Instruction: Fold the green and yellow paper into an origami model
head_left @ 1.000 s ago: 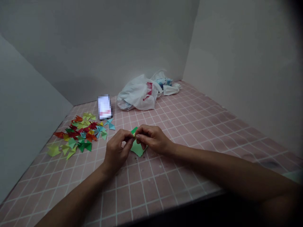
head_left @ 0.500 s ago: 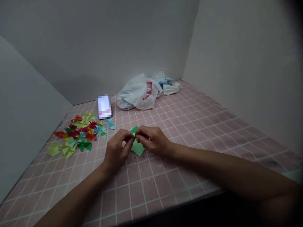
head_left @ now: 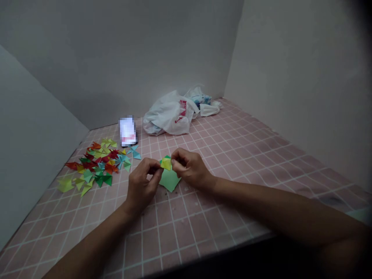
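Between my two hands is a small folded piece of yellow paper (head_left: 166, 163). My left hand (head_left: 144, 179) pinches its left edge between thumb and forefinger. On the other side, my right hand (head_left: 190, 167) has its thumb and fingertips closed at the paper's right edge. Beneath them, green paper (head_left: 170, 180) lies on the table, light green at the front with a darker green part showing behind the yellow piece. How many sheets make up the green paper I cannot tell.
Several folded paper shapes (head_left: 99, 159) in red, yellow, green and blue are heaped on the left of the pink checked tablecloth (head_left: 203, 228). A lit phone (head_left: 128, 131) stands behind them. White plastic bags (head_left: 170, 113) lie at the back, near the walls.
My right hand has shifted slightly up and right, apart from my left hand. The yellow paper, mostly hidden by the fingers before, now shows spread between them.
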A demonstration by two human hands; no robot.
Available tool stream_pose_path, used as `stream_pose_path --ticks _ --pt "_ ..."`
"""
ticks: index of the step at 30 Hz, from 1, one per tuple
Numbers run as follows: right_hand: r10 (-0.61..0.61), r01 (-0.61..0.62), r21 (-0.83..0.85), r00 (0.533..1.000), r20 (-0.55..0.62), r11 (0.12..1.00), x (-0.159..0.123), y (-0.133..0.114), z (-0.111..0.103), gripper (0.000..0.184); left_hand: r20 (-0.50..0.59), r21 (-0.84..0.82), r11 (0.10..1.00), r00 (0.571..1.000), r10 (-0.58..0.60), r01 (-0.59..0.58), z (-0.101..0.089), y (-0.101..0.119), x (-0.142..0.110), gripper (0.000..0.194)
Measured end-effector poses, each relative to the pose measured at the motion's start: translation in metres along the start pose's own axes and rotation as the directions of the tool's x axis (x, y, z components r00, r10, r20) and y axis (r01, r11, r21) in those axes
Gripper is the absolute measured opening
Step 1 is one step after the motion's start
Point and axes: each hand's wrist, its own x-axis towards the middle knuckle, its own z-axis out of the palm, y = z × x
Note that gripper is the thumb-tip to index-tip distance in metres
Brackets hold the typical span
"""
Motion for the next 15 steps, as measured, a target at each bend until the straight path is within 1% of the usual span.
stream_pose_path --ticks 1,3,4,6,8,10,15 --pt "0.090 -0.089 0.074 0.996 -0.006 0.993 0.0016 -0.0004 -0.0005 0.008 -0.011 -0.015 1.000 1.000 -0.018 0.018 0.0001 -0.0009 -0.0006 0.009" --pt "0.245 -0.240 0.224 0.970 0.005 0.945 0.0048 0.0001 -0.0011 0.009 -0.031 -0.051 0.998 0.999 -0.045 0.044 0.0003 -0.0028 -0.0020 0.008" --pt "0.299 -0.293 0.286 0.954 0.023 0.912 0.0062 0.0009 -0.0012 0.009 -0.041 -0.068 0.996 0.998 -0.052 0.049 0.0004 -0.0036 -0.0027 0.007" --pt "0.361 -0.364 0.365 0.929 0.081 0.857 0.0081 0.0028 -0.0011 0.009 -0.058 -0.083 0.996 0.997 -0.046 0.041 0.0004 -0.0048 -0.0035 0.008" --pt "0.369 -0.397 0.387 0.918 0.146 0.833 0.0084 0.0041 -0.0008 0.008 -0.061 -0.059 0.998 0.998 -0.013 0.010 0.0001 -0.0052 -0.0031 0.009" --pt "0.341 -0.386 0.384 0.922 0.182 0.839 0.0075 0.0042 -0.0006 0.009 -0.049 -0.005 0.999 0.998 0.032 -0.032 -0.0002 -0.0051 -0.0018 0.010" --pt "0.264 -0.306 0.321 0.950 0.169 0.896 0.0049 0.0035 -0.0016 0.019 0.005 0.093 0.987 0.991 0.133 -0.133 0.0002 -0.0049 0.0007 0.013"
